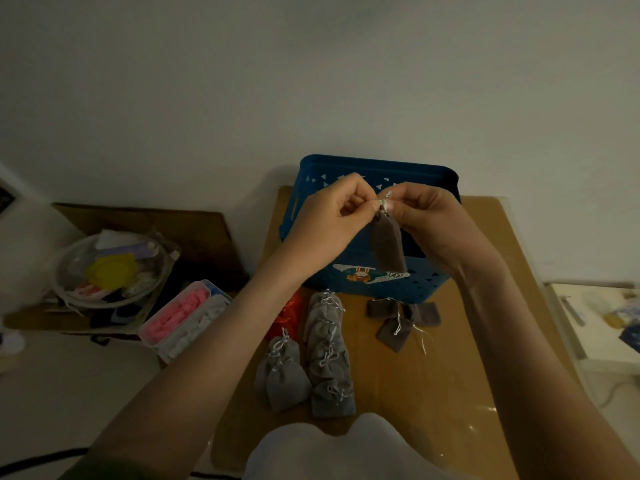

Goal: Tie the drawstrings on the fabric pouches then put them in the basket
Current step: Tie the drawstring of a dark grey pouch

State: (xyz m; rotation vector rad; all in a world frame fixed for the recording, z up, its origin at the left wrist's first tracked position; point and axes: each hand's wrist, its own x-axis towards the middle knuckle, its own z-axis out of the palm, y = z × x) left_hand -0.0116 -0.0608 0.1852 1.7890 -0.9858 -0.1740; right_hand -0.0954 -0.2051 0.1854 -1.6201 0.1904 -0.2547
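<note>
A grey fabric pouch [387,242] hangs in the air in front of the blue plastic basket [377,168]. My left hand [332,220] and my right hand [433,223] pinch its silver drawstrings [383,201] at the top, fingertips close together. On the wooden table [433,375] below lie several grey pouches with gathered tops [327,355] in rows at the left. A few flat brownish-grey pouches [398,322] with loose strings lie to the right, near the basket's front wall.
An orange-red pouch [289,315] lies beside the grey rows. Left of the table stand a box of pink and white items [183,320] and a clear bowl of oddments [110,271] on cardboard. A white shelf [599,323] stands at the right. A wall rises behind the basket.
</note>
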